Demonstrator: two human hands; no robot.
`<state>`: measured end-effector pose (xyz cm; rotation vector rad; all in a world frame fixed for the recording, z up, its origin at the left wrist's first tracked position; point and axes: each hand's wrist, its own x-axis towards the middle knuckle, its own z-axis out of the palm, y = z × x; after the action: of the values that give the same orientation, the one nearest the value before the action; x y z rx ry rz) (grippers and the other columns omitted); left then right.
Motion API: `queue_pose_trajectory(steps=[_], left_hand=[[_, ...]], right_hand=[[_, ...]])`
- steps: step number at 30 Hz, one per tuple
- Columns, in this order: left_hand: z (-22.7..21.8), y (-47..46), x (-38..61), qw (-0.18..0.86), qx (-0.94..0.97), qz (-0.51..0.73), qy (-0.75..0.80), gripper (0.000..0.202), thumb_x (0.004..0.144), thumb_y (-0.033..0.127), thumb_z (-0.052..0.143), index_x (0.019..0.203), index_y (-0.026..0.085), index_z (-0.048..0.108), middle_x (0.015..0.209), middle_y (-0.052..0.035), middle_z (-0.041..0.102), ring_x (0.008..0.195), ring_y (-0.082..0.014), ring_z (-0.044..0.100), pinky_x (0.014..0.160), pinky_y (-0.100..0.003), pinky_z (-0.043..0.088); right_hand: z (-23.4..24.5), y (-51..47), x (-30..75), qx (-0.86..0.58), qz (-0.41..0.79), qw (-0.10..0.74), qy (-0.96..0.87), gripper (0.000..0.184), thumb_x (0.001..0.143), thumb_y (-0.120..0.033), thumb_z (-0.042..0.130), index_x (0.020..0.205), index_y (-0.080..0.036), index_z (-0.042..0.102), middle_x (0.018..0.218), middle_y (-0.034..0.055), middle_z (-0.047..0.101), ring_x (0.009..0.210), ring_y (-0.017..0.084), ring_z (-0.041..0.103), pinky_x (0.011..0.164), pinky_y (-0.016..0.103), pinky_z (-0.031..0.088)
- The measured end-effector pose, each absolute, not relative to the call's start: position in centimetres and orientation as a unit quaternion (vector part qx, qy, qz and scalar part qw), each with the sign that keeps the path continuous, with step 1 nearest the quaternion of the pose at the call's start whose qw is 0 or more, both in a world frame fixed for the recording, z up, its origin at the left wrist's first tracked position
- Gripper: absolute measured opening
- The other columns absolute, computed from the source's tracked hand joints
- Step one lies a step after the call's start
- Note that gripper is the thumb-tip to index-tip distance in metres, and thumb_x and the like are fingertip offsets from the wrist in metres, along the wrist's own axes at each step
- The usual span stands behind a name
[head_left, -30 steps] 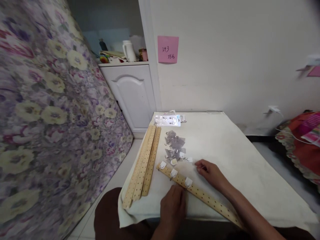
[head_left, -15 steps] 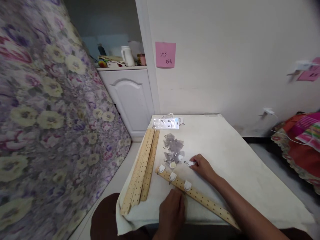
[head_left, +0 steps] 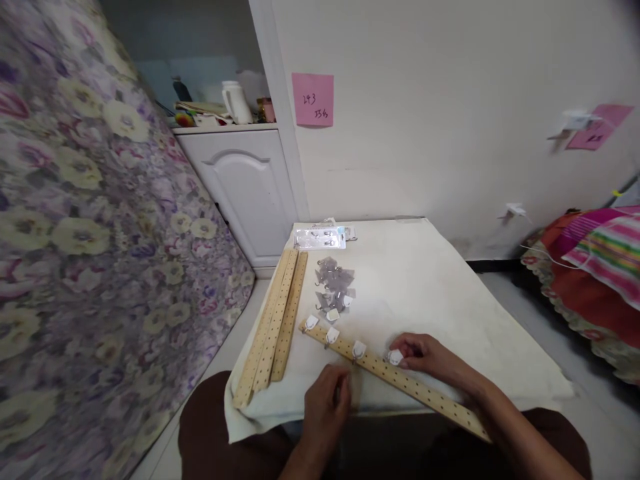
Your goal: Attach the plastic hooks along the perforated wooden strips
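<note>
My right hand (head_left: 425,353) pinches a white adhesive hook (head_left: 395,358) just above the right part of a perforated wooden strip (head_left: 425,392). Along that strip's left half sit three white hooks (head_left: 359,350), spaced apart, their metal ends hanging at its near edge. My left hand (head_left: 326,402) rests closed in a loose fist near the table's front edge, below the strip; nothing shows in its fingers. Behind the strip lies a pile of grey-backed hooks (head_left: 333,283), with a couple of white-faced ones at its near side.
More perforated wooden strips (head_left: 277,320) lie side by side along the table's left edge. A clear hook package (head_left: 320,238) lies at the back left on the cream tablecloth (head_left: 420,287). A floral curtain (head_left: 100,253) hangs at left; a white cabinet (head_left: 245,193) stands behind.
My right hand has brought the hook from beside the pile toward me and right, over near the strip. My left hand stays curled near the front edge. The view has shifted slightly.
</note>
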<state>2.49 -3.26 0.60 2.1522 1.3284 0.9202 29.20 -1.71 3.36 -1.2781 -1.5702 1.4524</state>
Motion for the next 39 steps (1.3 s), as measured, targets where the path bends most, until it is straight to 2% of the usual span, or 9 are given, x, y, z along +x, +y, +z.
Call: queue_pose_trajectory(steps=[4, 9, 16, 20, 30, 39], left_hand=[[0.4, -5.0, 3.4, 0.224, 0.794, 0.323, 0.464, 0.014, 0.089, 0.023, 0.044, 0.085, 0.020, 0.056, 0.075, -0.0005, 0.059, 0.070, -0.0133, 0.056, 0.064, -0.024, 0.043], [-0.1, -5.7, 5.4, 0.218, 0.810, 0.294, 0.458, 0.012, 0.086, 0.025, 0.048, 0.094, 0.022, 0.057, 0.084, -0.0021, 0.063, 0.079, -0.0165, 0.059, 0.071, -0.027, 0.046], [0.3, -4.7, 7.0, 0.215, 0.817, 0.249, 0.474, 0.013, 0.084, 0.021, 0.051, 0.094, 0.024, 0.057, 0.089, -0.0006, 0.065, 0.083, -0.0167, 0.060, 0.071, -0.027, 0.045], [0.6, -4.6, 7.3, 0.203, 0.819, 0.234, 0.482, 0.010, 0.083, 0.020, 0.051, 0.090, 0.024, 0.058, 0.086, 0.0000, 0.066, 0.081, -0.0165, 0.060, 0.068, -0.026, 0.043], [1.0, -4.5, 7.7, 0.179, 0.829, 0.251, 0.467, 0.018, 0.082, 0.018, 0.050, 0.095, 0.026, 0.061, 0.088, 0.0003, 0.067, 0.081, -0.0164, 0.061, 0.067, -0.025, 0.044], [1.0, -4.5, 7.8, 0.157, 0.839, 0.245, 0.460, 0.017, 0.085, 0.021, 0.050, 0.095, 0.026, 0.062, 0.089, -0.0005, 0.067, 0.080, -0.0160, 0.062, 0.065, -0.024, 0.044]], right_hand=[[3.5, -2.3, 29.1, -0.471, 0.568, 0.300, -0.604, 0.021, 0.073, -0.019, 0.064, 0.093, -0.019, 0.064, 0.069, -0.0040, 0.048, 0.066, 0.011, 0.044, 0.060, 0.023, 0.034], [3.6, -1.9, 29.1, -0.466, 0.541, 0.277, -0.643, 0.026, 0.071, -0.016, 0.062, 0.096, -0.020, 0.065, 0.069, -0.0043, 0.045, 0.066, 0.012, 0.044, 0.061, 0.023, 0.035], [3.3, -1.4, 28.4, -0.468, 0.499, 0.265, -0.679, 0.031, 0.070, -0.012, 0.058, 0.098, -0.021, 0.066, 0.074, -0.0027, 0.049, 0.069, 0.013, 0.046, 0.064, 0.024, 0.038], [3.4, -1.4, 28.1, -0.469, 0.485, 0.261, -0.691, 0.035, 0.069, -0.010, 0.056, 0.100, -0.023, 0.066, 0.079, -0.0014, 0.053, 0.072, 0.014, 0.049, 0.066, 0.025, 0.039], [3.7, -1.9, 27.8, -0.480, 0.469, 0.272, -0.689, 0.036, 0.069, -0.010, 0.055, 0.100, -0.023, 0.066, 0.082, 0.0000, 0.055, 0.073, 0.015, 0.050, 0.067, 0.026, 0.041], [3.3, -1.9, 27.7, -0.486, 0.473, 0.274, -0.682, 0.039, 0.069, -0.010, 0.054, 0.105, -0.022, 0.065, 0.085, 0.0007, 0.056, 0.073, 0.015, 0.051, 0.067, 0.027, 0.042]])
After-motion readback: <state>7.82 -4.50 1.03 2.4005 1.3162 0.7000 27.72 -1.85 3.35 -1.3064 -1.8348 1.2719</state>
